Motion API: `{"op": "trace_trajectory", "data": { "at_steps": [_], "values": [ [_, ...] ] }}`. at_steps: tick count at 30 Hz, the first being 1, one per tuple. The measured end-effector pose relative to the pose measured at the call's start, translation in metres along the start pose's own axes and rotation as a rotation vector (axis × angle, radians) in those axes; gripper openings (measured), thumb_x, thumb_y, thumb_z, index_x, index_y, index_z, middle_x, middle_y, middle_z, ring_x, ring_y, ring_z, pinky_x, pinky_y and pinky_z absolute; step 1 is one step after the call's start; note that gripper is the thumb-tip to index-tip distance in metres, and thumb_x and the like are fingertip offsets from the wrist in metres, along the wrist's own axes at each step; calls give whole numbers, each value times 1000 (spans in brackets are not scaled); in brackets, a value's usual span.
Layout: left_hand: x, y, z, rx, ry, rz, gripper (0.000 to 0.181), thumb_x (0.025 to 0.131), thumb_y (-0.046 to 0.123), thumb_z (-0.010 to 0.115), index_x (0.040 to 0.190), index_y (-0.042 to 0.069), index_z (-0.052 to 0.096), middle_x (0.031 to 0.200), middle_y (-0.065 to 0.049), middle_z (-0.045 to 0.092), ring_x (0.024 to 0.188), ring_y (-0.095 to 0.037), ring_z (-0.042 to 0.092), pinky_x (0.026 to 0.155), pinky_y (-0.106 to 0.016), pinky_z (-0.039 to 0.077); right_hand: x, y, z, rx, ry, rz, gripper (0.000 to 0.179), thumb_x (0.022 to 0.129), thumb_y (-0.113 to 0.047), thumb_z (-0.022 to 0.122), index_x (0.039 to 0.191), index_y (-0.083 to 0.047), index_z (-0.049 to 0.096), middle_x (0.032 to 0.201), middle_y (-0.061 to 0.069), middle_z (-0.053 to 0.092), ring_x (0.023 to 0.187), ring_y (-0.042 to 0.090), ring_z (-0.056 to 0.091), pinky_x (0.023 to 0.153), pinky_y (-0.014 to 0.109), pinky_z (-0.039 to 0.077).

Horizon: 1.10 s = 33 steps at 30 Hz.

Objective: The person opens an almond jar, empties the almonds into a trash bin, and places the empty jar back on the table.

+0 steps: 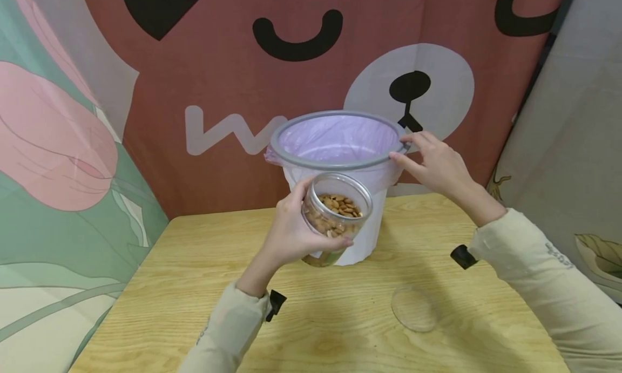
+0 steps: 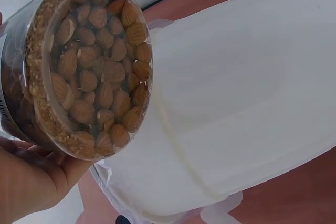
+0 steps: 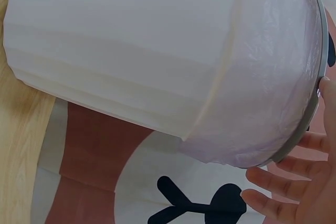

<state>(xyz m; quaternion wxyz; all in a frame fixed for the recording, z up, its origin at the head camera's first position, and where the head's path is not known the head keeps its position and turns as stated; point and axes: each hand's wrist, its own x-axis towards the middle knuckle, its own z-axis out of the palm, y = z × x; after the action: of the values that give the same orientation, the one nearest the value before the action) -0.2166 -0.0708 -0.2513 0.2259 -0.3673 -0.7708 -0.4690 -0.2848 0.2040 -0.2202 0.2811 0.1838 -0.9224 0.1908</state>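
My left hand (image 1: 291, 224) grips a clear plastic jar (image 1: 335, 222) partly filled with almonds (image 1: 342, 204). The jar is uncapped and tilted, its mouth turned up toward the head camera, just in front of a white trash bin (image 1: 371, 230). Through the jar's base in the left wrist view, almonds (image 2: 100, 77) and brown crumbs round the edge show. My right hand (image 1: 437, 162) touches the right side of the bin's grey rim ring (image 1: 335, 165) with thumb and fingertips; its fingers (image 3: 278, 182) are spread and fairly straight. A pale purple bag (image 1: 340, 138) lines the bin.
A clear round lid (image 1: 415, 308) lies on the wooden table (image 1: 340, 330), to the right and nearer than the bin. Behind the table hangs a cloth (image 1: 218, 81) printed with a red-brown animal face; a grey curtain (image 1: 568, 130) hangs at the right.
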Motion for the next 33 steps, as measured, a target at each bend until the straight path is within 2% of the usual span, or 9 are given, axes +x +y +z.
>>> {"op": "trace_trajectory", "data": {
  "at_steps": [5,13,24,33],
  "values": [
    [2,2,-2,2,10,-5,90,48,26,88,123,7,42,105,-4,56,92,-11,54,76,-26,47,1,-2,0,-2,-4,-4,52,89,-46,48,122,-6,49,123,16,46,88,31,55,59,46,45],
    [6,3,-6,-16,32,-9,93,48,18,88,122,1,35,103,-8,57,91,-13,56,75,-25,48,2,-2,0,3,-6,-2,51,88,-45,49,122,-6,49,125,16,45,88,32,55,57,44,45],
    [12,3,-16,60,56,14,86,48,24,88,118,2,42,99,-5,58,88,-11,56,74,-26,48,-1,-1,0,13,1,2,51,89,-45,48,122,-6,49,124,17,45,91,34,54,59,46,45],
    [21,6,-24,76,72,11,82,48,25,88,114,5,44,92,-4,60,82,-12,57,70,-28,48,0,0,1,9,10,-2,51,89,-44,48,122,-5,49,123,17,45,89,34,54,59,46,45]
  ]
}}
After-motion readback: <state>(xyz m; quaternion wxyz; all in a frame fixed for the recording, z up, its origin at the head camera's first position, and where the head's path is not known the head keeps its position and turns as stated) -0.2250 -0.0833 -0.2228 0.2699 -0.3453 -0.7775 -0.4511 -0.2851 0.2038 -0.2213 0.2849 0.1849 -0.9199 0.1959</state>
